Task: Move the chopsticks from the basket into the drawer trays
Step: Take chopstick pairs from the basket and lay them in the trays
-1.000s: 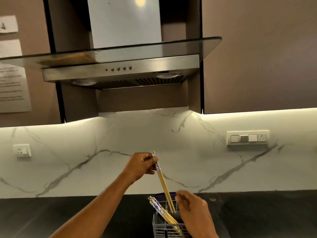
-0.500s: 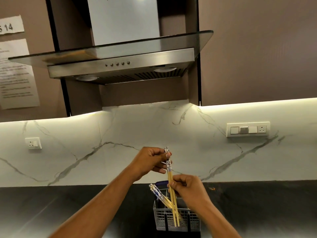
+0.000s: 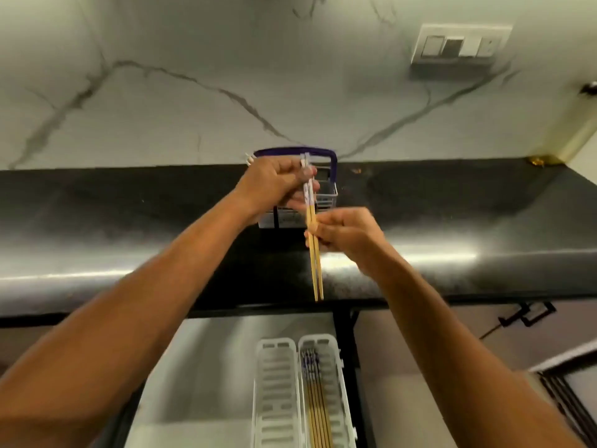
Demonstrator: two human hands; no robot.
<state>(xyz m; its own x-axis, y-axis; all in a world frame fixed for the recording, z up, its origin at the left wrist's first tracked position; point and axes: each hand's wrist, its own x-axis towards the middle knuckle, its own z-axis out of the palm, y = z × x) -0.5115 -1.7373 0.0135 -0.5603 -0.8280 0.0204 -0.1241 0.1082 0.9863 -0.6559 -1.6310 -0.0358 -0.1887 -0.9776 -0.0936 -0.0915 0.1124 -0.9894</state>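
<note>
A pair of wooden chopsticks (image 3: 315, 270) with blue-and-white patterned tops hangs upright over the black counter's front edge. My left hand (image 3: 274, 185) grips their patterned tops, and my right hand (image 3: 347, 236) pinches them at the middle. Behind my hands stands the wire basket (image 3: 326, 195) with a purple handle; a white chopstick tip pokes out to the left of my left hand. Below, in the open drawer, two white slotted trays lie side by side: the left tray (image 3: 276, 392) holds nothing, the right tray (image 3: 336, 392) holds several chopsticks.
The black counter (image 3: 452, 221) runs across the view under a marble backsplash with a switch plate (image 3: 460, 43). A cabinet door with a black handle (image 3: 526, 315) is right of the open drawer (image 3: 200, 383).
The view has dropped from the range hood to the counter and open drawer. Both hands have lifted the pair of chopsticks out of the basket and brought it toward me over the counter edge.
</note>
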